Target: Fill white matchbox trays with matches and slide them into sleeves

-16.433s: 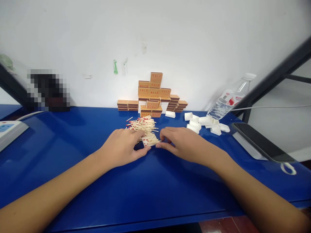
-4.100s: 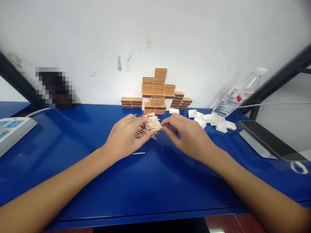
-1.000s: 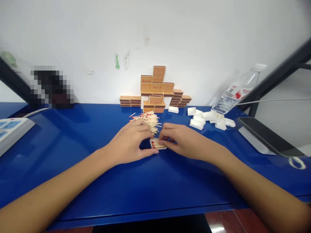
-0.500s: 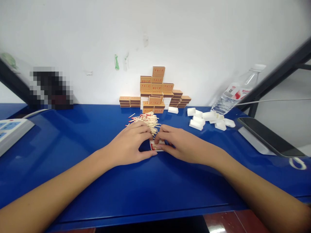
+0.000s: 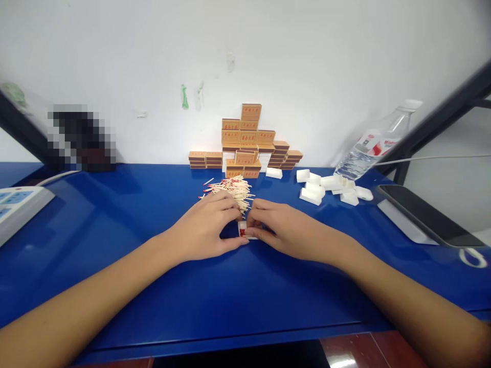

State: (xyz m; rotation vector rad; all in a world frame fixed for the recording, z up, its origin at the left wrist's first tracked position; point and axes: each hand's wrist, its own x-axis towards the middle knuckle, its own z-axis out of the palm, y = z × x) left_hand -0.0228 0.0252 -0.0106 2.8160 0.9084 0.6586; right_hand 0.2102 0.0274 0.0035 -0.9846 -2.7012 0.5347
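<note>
A small white matchbox tray point(image 5: 242, 225) lies on the table between my hands, with red-headed matches point(image 5: 242, 232) along its near side. My left hand point(image 5: 209, 225) holds the tray's left end, thumb at the near edge and index finger at the far edge. Inside the tray, the thumb and fingers of my right hand point(image 5: 278, 227) are pinched together on matches, covering the tray's right part. Just beyond my hands lies a heap of loose matches point(image 5: 233, 189), heads mostly to the left.
Yellow-brown matchboxes point(image 5: 248, 137) are stacked against the wall. Several white trays point(image 5: 312, 189) lie at right, near a leaning water bottle point(image 5: 364, 148) and a phone point(image 5: 425, 214). A power strip point(image 5: 23, 204) sits at far left on the blue table point(image 5: 230, 301).
The right fingers have shifted slightly to the right inside the tray. The match heads now sit bunched closer together at the near side. My left hand stays nearly still.
</note>
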